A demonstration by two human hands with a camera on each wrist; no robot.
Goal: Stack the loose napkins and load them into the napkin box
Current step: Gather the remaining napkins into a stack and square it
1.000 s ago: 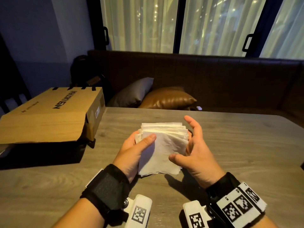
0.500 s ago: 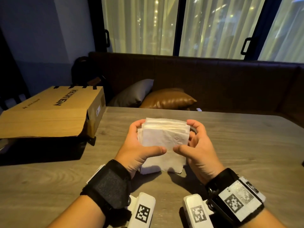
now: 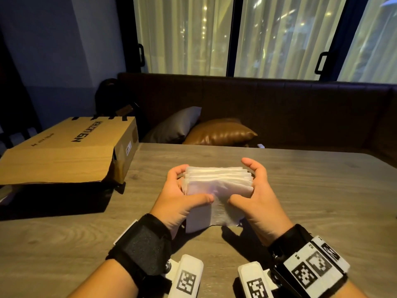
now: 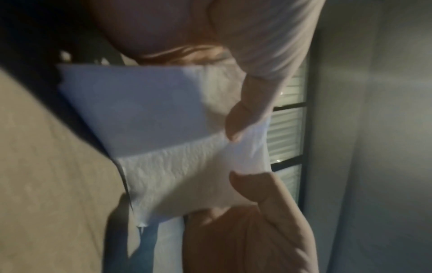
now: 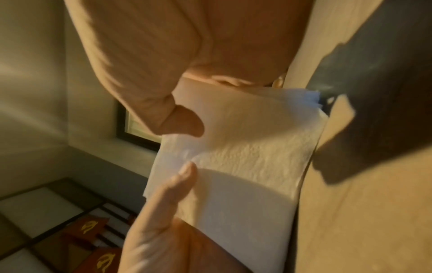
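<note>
white paper: a stack of napkins (image 3: pixel 217 190) stands on its lower edge on the wooden table (image 3: pixel 311 190), held upright between both hands close to the person. the bottom edge touches the table top; the sheets fan slightly at the upper edge, and the nearest sheet shows an embossed, crinkled surface.

left hand (image 3: pixel 182 198): fingers curled round the left side of the stack, thumb pressed flat across the near face. it grips the napkins.

right hand (image 3: pixel 255 196): thumb pressed on the near face, its tip just beside the left thumb tip; fingers curved round the right side, the forefinger raised above the top edge. it grips the napkins as well. both wrist views confirm the two thumbs on the front sheet, tips near each other but apart.

each wrist carries a black strap with white marker blocks.

further left on the table lies a brown cardboard box (image 3: pixel 71 151), flat and well apart from the stack, black lettering on its top face.

beyond the far table edge runs a dark bench seat (image 3: pixel 300 112) with a grey cushion (image 3: pixel 174 125) and a brown cushion (image 3: pixel 219 132) touching each other. behind it, windows with pale curtains (image 3: pixel 184 35).
</note>
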